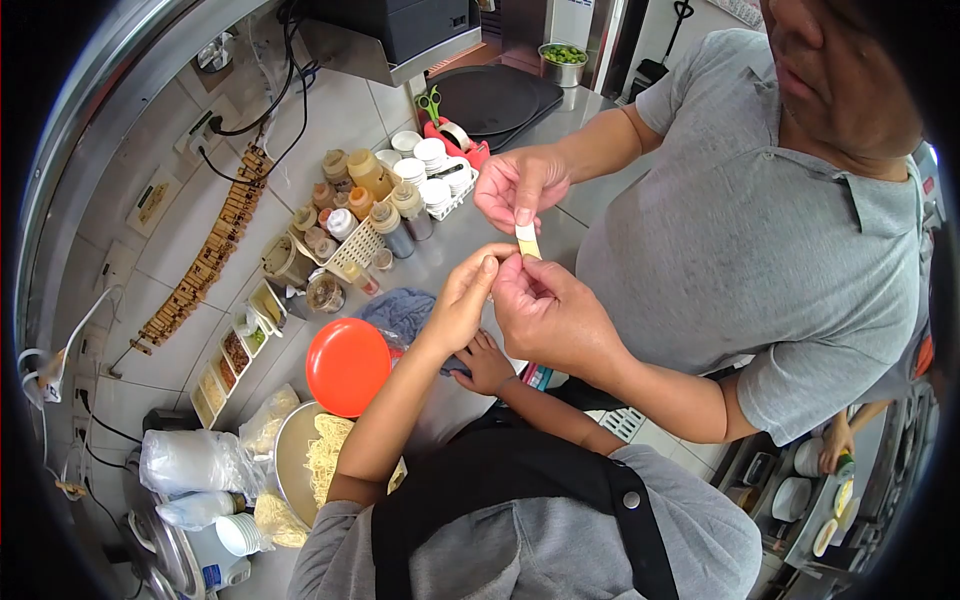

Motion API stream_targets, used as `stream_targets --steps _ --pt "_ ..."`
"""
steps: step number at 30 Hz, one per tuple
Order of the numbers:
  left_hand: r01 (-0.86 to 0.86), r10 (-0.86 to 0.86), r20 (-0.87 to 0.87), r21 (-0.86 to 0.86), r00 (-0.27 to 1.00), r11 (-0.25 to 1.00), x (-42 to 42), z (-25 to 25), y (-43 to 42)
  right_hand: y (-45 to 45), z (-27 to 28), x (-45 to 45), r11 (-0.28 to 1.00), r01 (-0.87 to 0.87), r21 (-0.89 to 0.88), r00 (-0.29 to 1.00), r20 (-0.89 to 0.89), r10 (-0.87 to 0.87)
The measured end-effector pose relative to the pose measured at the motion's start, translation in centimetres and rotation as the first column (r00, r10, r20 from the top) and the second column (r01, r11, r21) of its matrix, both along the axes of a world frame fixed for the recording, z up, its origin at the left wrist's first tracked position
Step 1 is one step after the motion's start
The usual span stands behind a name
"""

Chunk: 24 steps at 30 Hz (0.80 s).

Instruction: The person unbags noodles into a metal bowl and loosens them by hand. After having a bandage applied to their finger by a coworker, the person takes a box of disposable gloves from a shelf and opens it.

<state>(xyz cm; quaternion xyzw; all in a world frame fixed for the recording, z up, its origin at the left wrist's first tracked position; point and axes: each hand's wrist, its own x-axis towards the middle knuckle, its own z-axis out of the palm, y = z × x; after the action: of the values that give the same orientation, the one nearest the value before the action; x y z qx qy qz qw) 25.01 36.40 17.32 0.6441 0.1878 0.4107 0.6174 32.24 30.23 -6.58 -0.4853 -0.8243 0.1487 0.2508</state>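
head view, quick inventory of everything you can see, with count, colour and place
strip: 1, white-yellow, between co-worker's hands
co-worker: 1, grey shirt, right
another person's hand: 1, bare, far right
plate: 1, red, left of centre
cloth: 1, blue-grey, beside plate
bottles: several, mixed, near wall
noodles: bowlful, pale yellow, lower left
scissors: 1, green, upper centre
greens: potful, green, top
clips: row, brown, wall
machine: 1, black, top
left hand: 1, bare, near strip
right hand: 1, bare, beside cloth
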Motion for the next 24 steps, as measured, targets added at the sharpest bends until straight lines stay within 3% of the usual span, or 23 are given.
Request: stream_targets --steps 13,24 --pt "-0.043 0.044 0.035 -0.028 0.998 0.999 -0.5 0.3 -0.1 -0.3 0.1 -0.1 1.000 0.017 -0.026 0.999 -0.041 -0.018" --pt "-0.106 0.103 0.039 0.066 0.994 0.992 -0.6 1.1 -0.5 -0.2 0.1 -0.1 0.999 0.020 0.036 0.999 -0.039 -0.019"
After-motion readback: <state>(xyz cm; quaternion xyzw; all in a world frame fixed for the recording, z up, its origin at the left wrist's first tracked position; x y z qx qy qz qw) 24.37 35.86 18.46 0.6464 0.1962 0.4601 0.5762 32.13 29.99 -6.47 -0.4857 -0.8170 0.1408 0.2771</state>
